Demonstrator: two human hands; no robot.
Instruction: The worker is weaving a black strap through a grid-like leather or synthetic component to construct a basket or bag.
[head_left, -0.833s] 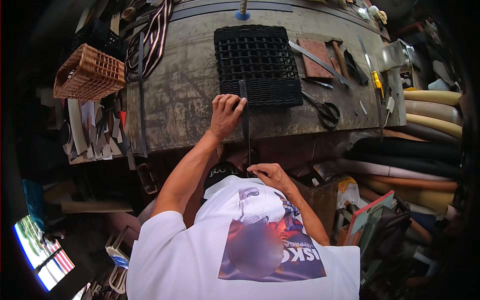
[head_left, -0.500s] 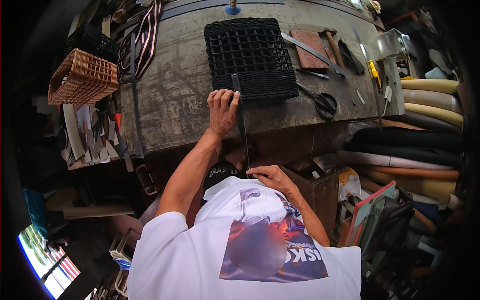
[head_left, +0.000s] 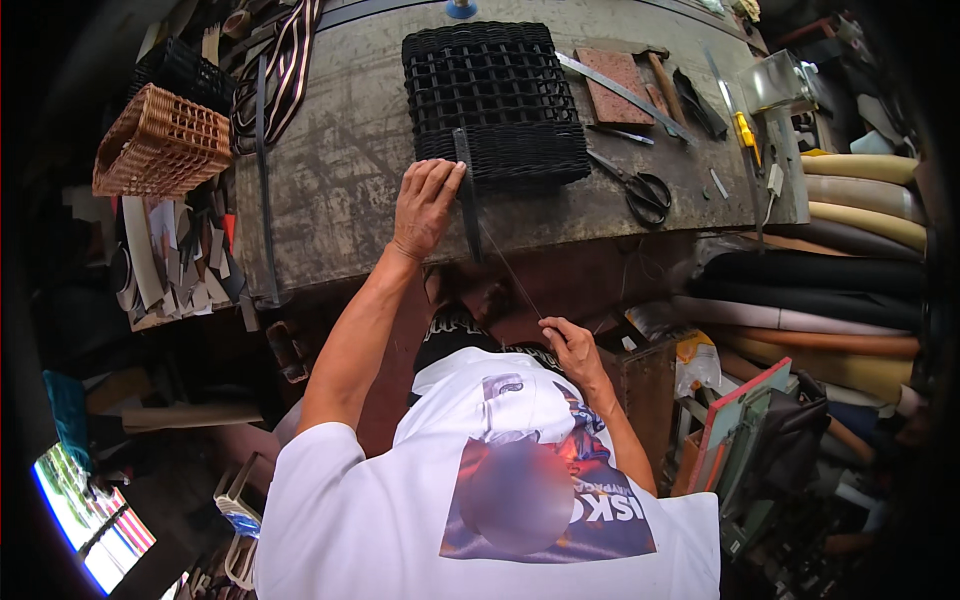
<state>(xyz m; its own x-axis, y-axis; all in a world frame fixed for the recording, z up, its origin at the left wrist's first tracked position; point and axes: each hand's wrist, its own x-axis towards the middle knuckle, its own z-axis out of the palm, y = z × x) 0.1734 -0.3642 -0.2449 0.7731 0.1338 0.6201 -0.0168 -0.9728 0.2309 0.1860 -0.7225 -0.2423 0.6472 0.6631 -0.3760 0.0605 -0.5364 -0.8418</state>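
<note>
Pinching a flat black strap (head_left: 467, 210) by the near edge of a rectangular black woven basket (head_left: 490, 90) on the grey worktop (head_left: 340, 150), upper centre of the frame, is the left hand (head_left: 424, 208), while the right hand (head_left: 574, 352), near mid-frame, pinches a thin dark thread (head_left: 512, 272).

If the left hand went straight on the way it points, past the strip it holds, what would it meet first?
Probably the near edge of the black woven basket, just ahead of the left hand; depth is unclear, so they may be touching.
</note>
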